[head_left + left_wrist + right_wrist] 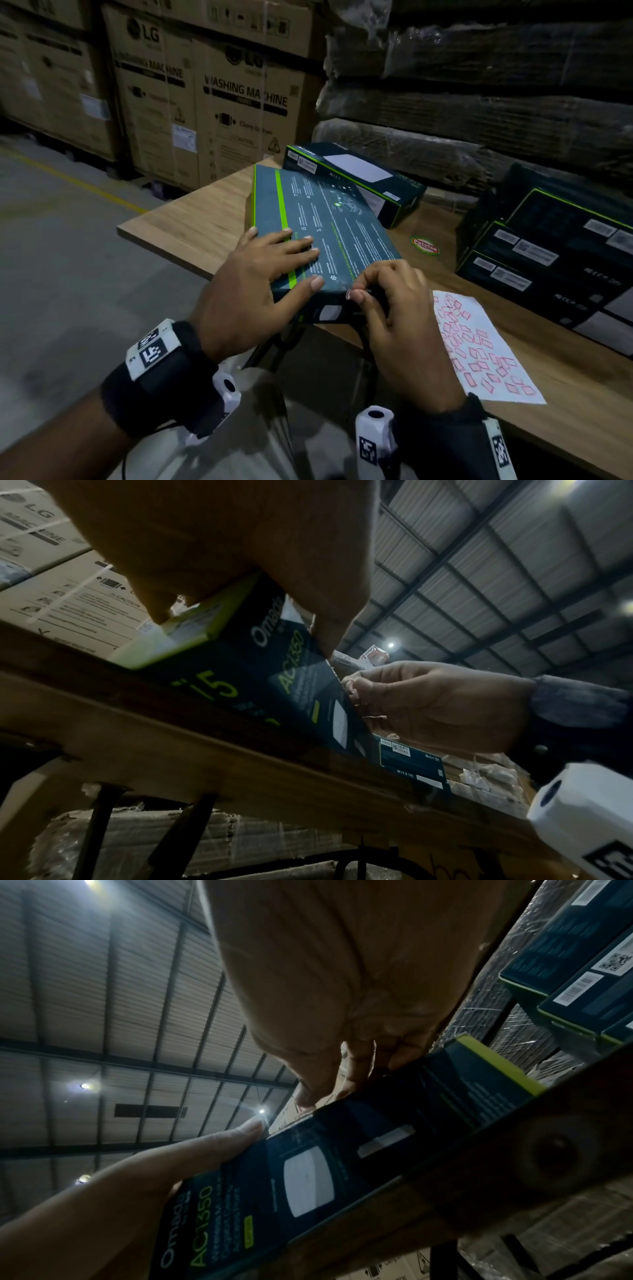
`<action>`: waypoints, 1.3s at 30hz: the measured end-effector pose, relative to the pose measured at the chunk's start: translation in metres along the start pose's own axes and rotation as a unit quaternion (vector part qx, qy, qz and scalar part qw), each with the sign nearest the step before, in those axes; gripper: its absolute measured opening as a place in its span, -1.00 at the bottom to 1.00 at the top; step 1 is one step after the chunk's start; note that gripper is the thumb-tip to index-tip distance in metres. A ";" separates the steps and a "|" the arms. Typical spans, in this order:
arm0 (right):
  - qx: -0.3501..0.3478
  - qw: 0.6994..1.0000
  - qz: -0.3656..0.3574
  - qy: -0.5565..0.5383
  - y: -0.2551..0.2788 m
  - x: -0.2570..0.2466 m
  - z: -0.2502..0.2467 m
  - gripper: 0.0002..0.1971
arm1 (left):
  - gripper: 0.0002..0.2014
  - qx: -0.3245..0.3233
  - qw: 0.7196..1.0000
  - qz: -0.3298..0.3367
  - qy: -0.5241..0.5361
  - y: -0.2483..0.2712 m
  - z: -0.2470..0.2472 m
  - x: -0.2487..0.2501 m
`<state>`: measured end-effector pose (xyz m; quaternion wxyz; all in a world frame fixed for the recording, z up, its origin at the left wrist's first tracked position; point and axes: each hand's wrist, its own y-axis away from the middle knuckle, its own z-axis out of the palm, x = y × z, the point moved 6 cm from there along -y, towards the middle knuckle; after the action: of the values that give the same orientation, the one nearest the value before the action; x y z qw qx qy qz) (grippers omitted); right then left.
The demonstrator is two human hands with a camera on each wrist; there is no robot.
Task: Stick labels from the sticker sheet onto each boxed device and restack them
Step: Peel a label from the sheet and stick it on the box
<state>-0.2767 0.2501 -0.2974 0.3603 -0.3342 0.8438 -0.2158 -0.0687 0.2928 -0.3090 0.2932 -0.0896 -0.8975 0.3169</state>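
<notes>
While my left hand (260, 274) lies flat with straight fingers on the boxed device (318, 226), steadying it at the near edge of the wooden table (191, 219), my right hand (394, 308) pinches something small, probably a label, at the box's near rim. Pressing it down evenly, from one edge across, should keep it from creasing; the box overhangs the table, so the flat hand must hold firm. Dark teal with lime-green stripes and white print, the box lies tilted. The sticker sheet (486, 346) lies just beside my right hand.
</notes>
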 end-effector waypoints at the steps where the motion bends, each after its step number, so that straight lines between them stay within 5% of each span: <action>1: -0.001 1.000 -0.001 0.004 0.000 0.000 0.001 -0.97 | -0.45 0.001 1.000 0.001 0.000 0.000 0.000 0.000; 9: 0.042 0.997 -0.009 -0.059 0.003 -0.002 -0.005 -0.89 | -0.34 0.004 1.000 0.009 -0.008 0.001 0.000 0.003; 15: 0.076 0.990 -0.016 -0.119 0.002 -0.002 -0.003 -0.72 | -0.57 0.011 0.999 0.026 0.040 -0.002 0.001 0.004; 25: 0.106 0.978 0.037 -0.173 0.003 0.011 -0.013 -0.58 | -0.67 -0.006 0.992 0.049 0.114 -0.002 -0.004 -0.004; 33: 0.149 0.981 0.028 -0.121 0.012 0.017 -0.021 -0.55 | -0.59 -0.035 0.992 0.086 0.083 0.006 -0.011 -0.008; 39: 0.159 0.984 0.050 -0.070 0.018 0.045 -0.039 -0.55 | -0.41 -0.042 0.995 0.047 0.076 0.015 -0.021 -0.018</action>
<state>-0.3367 0.2342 -0.3038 0.4770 -0.2446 0.7872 -0.3048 -0.0426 0.3094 -0.3135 0.3410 -0.1678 -0.8799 0.2852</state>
